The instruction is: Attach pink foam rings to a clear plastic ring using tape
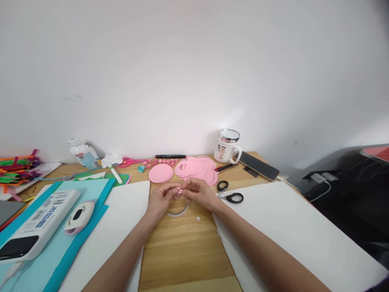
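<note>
We look down on a light wooden table [185,247] pushed against a plain white wall [194,73]. A large white sheet [291,231] covers the table's right side, and another white sheet [121,219] lies on the left, next to teal paper [60,251]. On the teal paper rest a long white device [39,223] and a small pink-and-white gadget [79,217]. At the far left edge we see a bundle of bright pipe cleaners [18,168]. Along the wall, from left to right, stand a white bottle [82,153], pink scissors [130,162], a black marker [170,156], a pink paper disc [161,173], a stack of pink rings [197,168], a white mug [226,147] and a dark phone [258,166]. Black scissors [229,192] lie just right of the hands.

Both hands meet over the bare wood at the middle of the table. The left hand [161,198] and the right hand [200,192] have their fingertips drawn narrowly together, and between them they pinch a small pink piece [179,190], raised a little above the wood. It is too small for us to make out its shape. Just near of the fingers, a thin clear loop [178,211] lies on the table, partly hidden under the hands, and a tiny white scrap [198,218] lies near it, to the right.
</note>
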The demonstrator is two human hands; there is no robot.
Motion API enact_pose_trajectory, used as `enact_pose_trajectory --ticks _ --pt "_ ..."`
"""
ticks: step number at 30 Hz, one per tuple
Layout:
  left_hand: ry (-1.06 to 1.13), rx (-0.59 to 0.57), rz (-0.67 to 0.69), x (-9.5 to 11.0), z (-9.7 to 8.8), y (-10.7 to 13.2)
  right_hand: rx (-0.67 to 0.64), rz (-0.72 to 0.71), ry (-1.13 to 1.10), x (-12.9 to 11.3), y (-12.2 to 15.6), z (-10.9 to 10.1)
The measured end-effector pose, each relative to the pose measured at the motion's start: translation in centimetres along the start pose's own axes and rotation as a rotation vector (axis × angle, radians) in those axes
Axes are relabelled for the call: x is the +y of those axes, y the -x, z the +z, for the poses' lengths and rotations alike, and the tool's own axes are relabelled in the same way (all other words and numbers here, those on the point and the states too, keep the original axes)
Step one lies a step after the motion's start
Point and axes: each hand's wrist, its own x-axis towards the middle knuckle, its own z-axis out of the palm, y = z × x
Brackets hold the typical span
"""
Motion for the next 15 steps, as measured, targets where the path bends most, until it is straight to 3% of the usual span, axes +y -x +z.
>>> enact_pose_trajectory --ticks 15 --pt "-0.217 0.04 0.205 -0.3 -0.17 0.09 0.179 0.105 -0.063 -0.46 0.32 0.35"
